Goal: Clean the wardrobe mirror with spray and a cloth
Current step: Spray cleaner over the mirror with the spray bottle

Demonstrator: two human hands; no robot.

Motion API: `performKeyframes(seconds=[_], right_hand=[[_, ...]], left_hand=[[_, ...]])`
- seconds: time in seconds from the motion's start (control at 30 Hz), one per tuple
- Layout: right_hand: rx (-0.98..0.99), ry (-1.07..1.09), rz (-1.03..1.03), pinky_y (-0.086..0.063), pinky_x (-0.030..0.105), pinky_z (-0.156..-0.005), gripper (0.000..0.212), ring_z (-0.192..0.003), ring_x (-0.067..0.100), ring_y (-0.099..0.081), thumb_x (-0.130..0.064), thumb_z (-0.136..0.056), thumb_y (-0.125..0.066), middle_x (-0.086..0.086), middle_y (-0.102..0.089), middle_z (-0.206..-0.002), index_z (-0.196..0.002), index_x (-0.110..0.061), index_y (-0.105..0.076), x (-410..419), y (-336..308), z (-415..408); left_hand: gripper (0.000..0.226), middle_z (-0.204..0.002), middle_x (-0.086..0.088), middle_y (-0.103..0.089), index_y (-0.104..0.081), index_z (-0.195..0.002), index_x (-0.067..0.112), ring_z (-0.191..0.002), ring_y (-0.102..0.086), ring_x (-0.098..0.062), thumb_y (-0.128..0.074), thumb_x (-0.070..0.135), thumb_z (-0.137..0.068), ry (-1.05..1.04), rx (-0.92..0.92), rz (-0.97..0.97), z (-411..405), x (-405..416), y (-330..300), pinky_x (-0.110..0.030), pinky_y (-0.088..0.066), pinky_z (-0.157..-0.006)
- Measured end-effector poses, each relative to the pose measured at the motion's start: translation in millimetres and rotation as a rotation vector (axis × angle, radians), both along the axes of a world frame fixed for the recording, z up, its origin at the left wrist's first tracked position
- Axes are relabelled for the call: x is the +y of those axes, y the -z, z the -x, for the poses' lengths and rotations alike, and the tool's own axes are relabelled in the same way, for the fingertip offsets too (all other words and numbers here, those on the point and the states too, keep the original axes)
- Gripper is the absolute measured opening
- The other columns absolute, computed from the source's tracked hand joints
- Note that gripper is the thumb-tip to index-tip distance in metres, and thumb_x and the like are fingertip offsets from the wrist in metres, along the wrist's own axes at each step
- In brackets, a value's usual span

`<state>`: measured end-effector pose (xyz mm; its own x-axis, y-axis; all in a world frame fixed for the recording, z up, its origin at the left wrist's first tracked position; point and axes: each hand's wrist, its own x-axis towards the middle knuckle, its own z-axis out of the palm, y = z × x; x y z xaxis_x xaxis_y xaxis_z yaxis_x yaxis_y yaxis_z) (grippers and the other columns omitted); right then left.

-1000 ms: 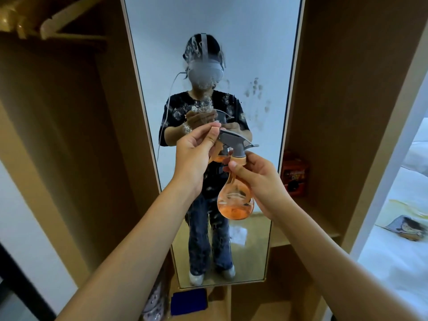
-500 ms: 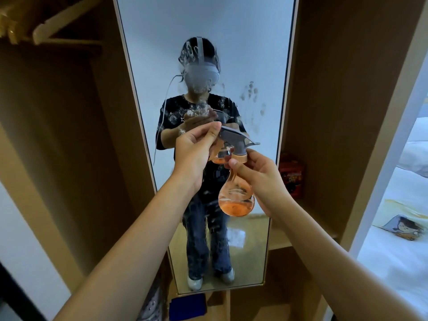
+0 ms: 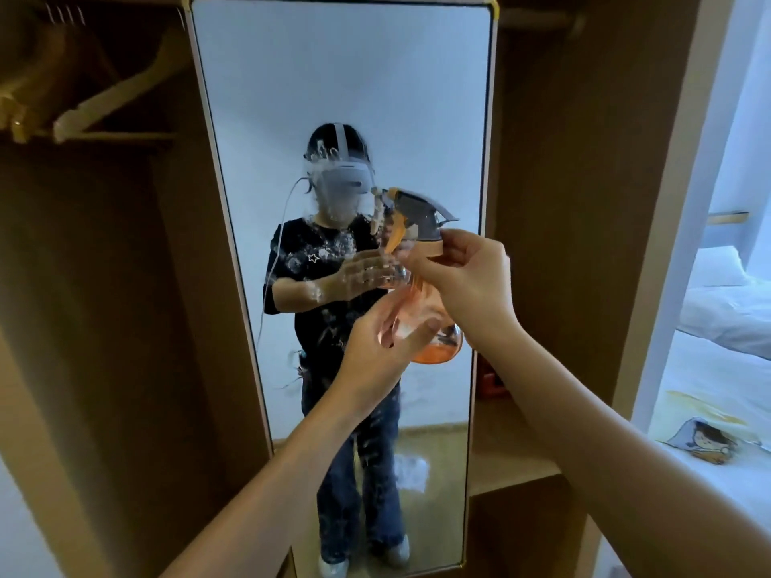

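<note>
Both my hands on the spray bottle [image 3: 421, 310], held up in front of the wardrobe mirror [image 3: 346, 98].

My right hand [image 3: 463, 277] grips the bottle neck just under the grey trigger head; my left hand [image 3: 375, 352] cups the round belly with orange liquid at the bottom. Nozzle points toward the mirror, which has white smears mid-glass. No cloth visible.
</note>
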<state>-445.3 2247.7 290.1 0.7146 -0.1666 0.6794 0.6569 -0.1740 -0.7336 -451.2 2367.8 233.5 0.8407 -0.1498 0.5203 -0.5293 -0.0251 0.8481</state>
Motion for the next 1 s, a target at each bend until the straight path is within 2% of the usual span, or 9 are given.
performKeyframes(seconds=[0.07,0.2,0.3,0.37,0.47,0.57,0.73,0.83,1.0], right_hand=[[-0.045,0.083,0.026,-0.061,0.037,-0.075,0.017,-0.073,0.009,-0.072,-0.019,-0.073,-0.084,-0.006,-0.075,-0.077,-0.085,-0.014,-0.073,0.1,-12.5,-2.2],[-0.134,0.235,0.068,-0.059,0.041,-0.074,0.016,-0.071,0.008,-0.070,-0.029,-0.071,-0.083,-0.011,-0.072,-0.074,-0.080,-0.021,-0.071,-0.1,-37.0,-8.0],[-0.156,0.287,0.095,-0.057,0.043,-0.080,0.020,-0.078,0.013,-0.069,-0.035,-0.072,-0.082,-0.011,-0.071,-0.077,-0.083,-0.024,-0.069,0.3,-50.6,-11.2],[-0.159,0.291,0.096,-0.057,0.039,-0.080,0.023,-0.078,0.013,-0.069,-0.035,-0.072,-0.083,-0.010,-0.071,-0.078,-0.085,-0.022,-0.069,-0.8,-58.0,-10.9],[-0.104,0.254,0.071,-0.055,0.022,-0.068,0.035,-0.072,0.005,-0.067,-0.036,-0.072,-0.084,-0.009,-0.069,-0.079,-0.095,-0.016,-0.068,-4.6,-68.9,-11.1],[0.053,0.147,0.076,-0.045,0.010,-0.054,0.042,-0.070,0.001,-0.065,-0.036,-0.078,-0.079,-0.008,-0.066,-0.089,-0.110,-0.018,-0.059,-7.2,-84.6,-11.9],[0.233,-0.049,0.088,-0.054,0.026,-0.064,0.023,-0.072,0.017,-0.064,-0.024,-0.084,-0.073,0.005,-0.064,-0.079,-0.100,-0.010,-0.064,-6.5,-116.7,-12.7],[0.295,-0.117,0.068,-0.058,0.030,-0.071,0.028,-0.085,0.025,-0.070,-0.023,-0.084,-0.073,0.013,-0.069,-0.093,-0.104,-0.007,-0.064,-7.4,-128.4,-13.6],[0.262,-0.093,-0.038,-0.049,0.015,-0.048,0.016,-0.056,0.004,-0.063,-0.027,-0.092,-0.065,0.000,-0.065,-0.075,-0.092,-0.012,-0.061,-6.2,-139.4,-10.0]], left_hand=[[0.051,-0.119,0.011,-0.064,-0.052,-0.127,0.027,-0.110,-0.059,0.006,-0.074,0.019,-0.082,0.014,-0.027,-0.050,-2.2,-3.2,-11.0,-0.014,-0.048,-0.089],[0.064,-0.108,0.018,-0.062,-0.047,-0.129,0.026,-0.094,-0.058,0.018,-0.079,0.010,-0.076,0.069,-0.091,-0.105,-7.7,-13.1,-36.8,-0.003,-0.045,-0.071],[0.062,-0.106,0.011,-0.067,-0.050,-0.124,0.026,-0.095,-0.063,0.008,-0.083,0.014,-0.073,0.055,-0.136,-0.174,-15.3,-18.3,-53.8,-0.010,-0.049,-0.074],[0.059,-0.102,0.007,-0.068,-0.054,-0.120,0.016,-0.093,-0.066,0.001,-0.084,0.007,-0.070,0.069,-0.141,-0.166,-18.2,-19.0,-63.2,-0.014,-0.051,-0.075],[0.050,-0.103,-0.005,-0.069,-0.056,-0.115,0.004,-0.092,-0.068,-0.006,-0.079,-0.004,-0.071,0.157,-0.118,-0.130,-21.1,-16.8,-73.1,-0.015,-0.052,-0.073],[0.053,-0.111,-0.006,-0.070,-0.059,-0.117,0.008,-0.106,-0.066,-0.017,-0.084,0.013,-0.070,0.162,-0.107,-0.156,-23.9,-14.0,-82.0,-0.028,-0.054,-0.089],[0.047,-0.109,0.003,-0.071,-0.063,-0.114,0.015,-0.104,-0.066,-0.008,-0.079,0.020,-0.070,0.190,-0.129,-0.239,-26.4,-8.9,-97.5,-0.017,-0.054,-0.083],[0.038,-0.108,0.005,-0.072,-0.065,-0.110,0.019,-0.101,-0.066,-0.004,-0.079,0.012,-0.075,0.211,-0.145,-0.291,-25.9,-7.2,-107.0,-0.012,-0.053,-0.076],[0.046,-0.112,0.006,-0.068,-0.063,-0.113,0.021,-0.105,-0.064,-0.009,-0.078,0.028,-0.071,0.199,-0.182,-0.366,-25.8,-11.5,-117.9,-0.017,-0.052,-0.084]])
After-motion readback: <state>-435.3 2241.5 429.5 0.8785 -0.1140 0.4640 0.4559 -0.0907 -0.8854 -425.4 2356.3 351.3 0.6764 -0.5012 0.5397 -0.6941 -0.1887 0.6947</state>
